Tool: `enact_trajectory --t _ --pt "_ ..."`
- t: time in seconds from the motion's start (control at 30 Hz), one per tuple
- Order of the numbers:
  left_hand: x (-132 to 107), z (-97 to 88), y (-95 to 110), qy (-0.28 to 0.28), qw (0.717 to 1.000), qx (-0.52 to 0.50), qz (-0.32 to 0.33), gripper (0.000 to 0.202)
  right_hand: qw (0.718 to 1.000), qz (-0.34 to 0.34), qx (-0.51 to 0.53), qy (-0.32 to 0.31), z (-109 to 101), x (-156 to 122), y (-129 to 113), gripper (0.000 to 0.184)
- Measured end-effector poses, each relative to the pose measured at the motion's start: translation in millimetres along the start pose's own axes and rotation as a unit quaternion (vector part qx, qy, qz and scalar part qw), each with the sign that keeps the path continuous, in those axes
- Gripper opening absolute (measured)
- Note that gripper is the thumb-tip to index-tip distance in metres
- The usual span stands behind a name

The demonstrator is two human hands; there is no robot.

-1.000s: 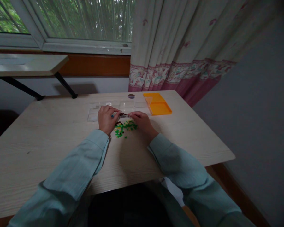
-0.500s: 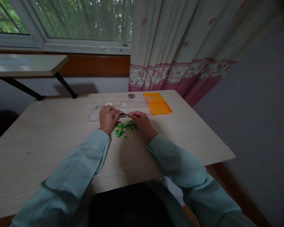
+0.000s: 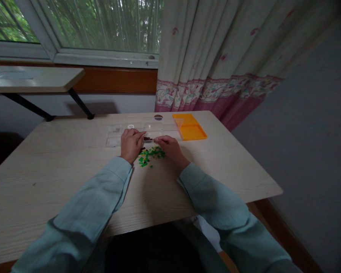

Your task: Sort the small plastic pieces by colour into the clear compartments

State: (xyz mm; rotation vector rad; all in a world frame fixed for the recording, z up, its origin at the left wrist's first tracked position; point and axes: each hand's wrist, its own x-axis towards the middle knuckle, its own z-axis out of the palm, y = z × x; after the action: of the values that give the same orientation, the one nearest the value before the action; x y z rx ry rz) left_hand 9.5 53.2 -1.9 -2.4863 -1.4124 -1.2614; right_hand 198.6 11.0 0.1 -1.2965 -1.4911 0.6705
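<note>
Both hands rest on a pale wooden table [image 3: 59, 178], just behind a small heap of green pieces [image 3: 151, 154]. My left hand [image 3: 131, 143] is closed in a pinch, its fingertips pointing right. My right hand [image 3: 170, 147] is also pinched, its fingertips pointing left. Between the two sets of fingertips lies a small dark piece [image 3: 147, 139], and both hands seem to grip it. A clear plastic box with compartments [image 3: 115, 133] lies flat right behind the hands.
An orange lid or tray [image 3: 190, 126] lies at the back right of the table. A small dark round thing [image 3: 158, 117] sits by the back edge. Behind are a window, a flowered curtain [image 3: 216, 57] and a side shelf [image 3: 31, 77].
The hands stay almost where they were; the left hand's fingers shifted slightly. The whole view has dropped a little as the head moved.
</note>
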Motion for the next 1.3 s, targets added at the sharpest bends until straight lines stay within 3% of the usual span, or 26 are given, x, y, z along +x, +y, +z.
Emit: enact_trajectory --t 0.17,0.33,0.57,0.73,1.1,1.3 --pt "0 -0.6 1 0.004 1.000 -0.007 -0.004 0.027 0.988 -0.086 -0.127 -0.032 3 -5 -10 0.017" --pt "0 -3.2 4 -0.002 1.000 -0.018 0.001 0.028 0.940 -0.167 -0.277 -0.107 16 -12 -22 0.017" --pt "0 -5.7 6 0.012 0.999 -0.034 0.001 0.030 0.886 -0.170 -0.402 -0.155 26 -16 -35 0.025" --pt "-1 -6.1 7 0.011 0.999 -0.043 -0.001 0.030 0.867 -0.163 -0.446 -0.154 25 -19 -40 0.025" --pt "-1 -6.6 8 0.011 0.999 -0.052 -0.003 0.030 0.882 -0.160 -0.419 -0.145 26 -19 -38 0.021" --pt "-1 -6.5 7 -0.006 0.997 -0.073 0.021 0.030 0.937 -0.144 -0.302 -0.101 19 -12 -22 0.018"
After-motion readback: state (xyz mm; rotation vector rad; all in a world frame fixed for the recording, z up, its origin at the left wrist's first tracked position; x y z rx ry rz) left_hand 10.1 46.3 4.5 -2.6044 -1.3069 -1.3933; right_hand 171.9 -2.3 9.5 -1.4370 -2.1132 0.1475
